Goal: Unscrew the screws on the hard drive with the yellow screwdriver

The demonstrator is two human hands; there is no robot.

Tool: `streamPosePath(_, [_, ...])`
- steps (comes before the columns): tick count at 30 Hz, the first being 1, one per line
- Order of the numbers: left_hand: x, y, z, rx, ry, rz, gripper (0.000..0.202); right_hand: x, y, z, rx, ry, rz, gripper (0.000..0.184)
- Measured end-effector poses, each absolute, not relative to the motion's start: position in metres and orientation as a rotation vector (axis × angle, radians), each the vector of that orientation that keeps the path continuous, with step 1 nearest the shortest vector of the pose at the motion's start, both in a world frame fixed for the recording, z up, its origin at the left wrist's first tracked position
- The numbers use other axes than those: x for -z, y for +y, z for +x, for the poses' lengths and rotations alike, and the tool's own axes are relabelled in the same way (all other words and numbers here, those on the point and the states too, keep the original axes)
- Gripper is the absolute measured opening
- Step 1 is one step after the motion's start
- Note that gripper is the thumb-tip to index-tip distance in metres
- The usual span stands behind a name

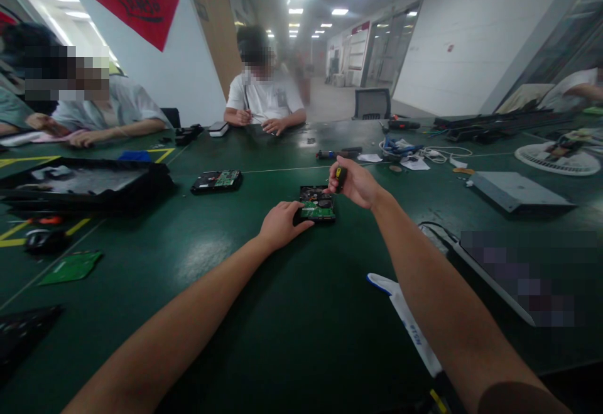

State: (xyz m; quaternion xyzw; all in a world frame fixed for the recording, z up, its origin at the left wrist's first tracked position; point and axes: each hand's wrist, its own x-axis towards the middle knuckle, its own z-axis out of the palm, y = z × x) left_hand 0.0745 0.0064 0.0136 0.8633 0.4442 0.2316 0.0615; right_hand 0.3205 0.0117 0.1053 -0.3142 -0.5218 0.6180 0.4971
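Note:
A hard disk drive [318,211] lies on the green table in front of me, its green circuit board facing up. My left hand [284,225] grips it at the left side, fingers along the far edge and thumb at the near edge. Above the drive's far right corner, my right hand [355,183] is closed around a screwdriver [340,179] with a black and yellow handle. The screwdriver's tip is too small to make out. Further left on the table rests a second hard disk drive [217,181], touched by neither hand.
A black tray-like housing [85,181] and a green circuit board [71,267] are on the left. To the right are a silver metal box [521,191], a tablet-like device [494,282] and bundled cables [400,148]. A power screwdriver [336,154] lies beyond my hands. Co-workers sit around the table.

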Motion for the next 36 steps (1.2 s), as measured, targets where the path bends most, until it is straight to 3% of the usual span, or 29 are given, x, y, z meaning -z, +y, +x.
streamPosePath(11, [-0.0124, 0.008, 0.074, -0.694, 1.339, 2.617, 0.053, -0.1061, 0.0088, 0.3234, -1.435, -1.351, -0.802, 0.022])
streamPosePath(23, [-0.0128, 0.0071, 0.0739, -0.703, 1.347, 2.612, 0.055, -0.1072, 0.0101, 0.3257, -1.556, -1.284, -0.755, 0.034])
streamPosePath(30, [-0.0159, 0.0058, 0.0738, -0.69, 1.338, 2.602, 0.053, -0.1065, 0.0075, 0.3232, -1.454, -1.362, -0.804, 0.019])
streamPosePath(36, [-0.013, 0.0075, 0.0742, -0.704, 1.333, 2.618, 0.055, -0.1075, 0.0083, 0.322, -1.482, -1.362, -0.766, 0.025])
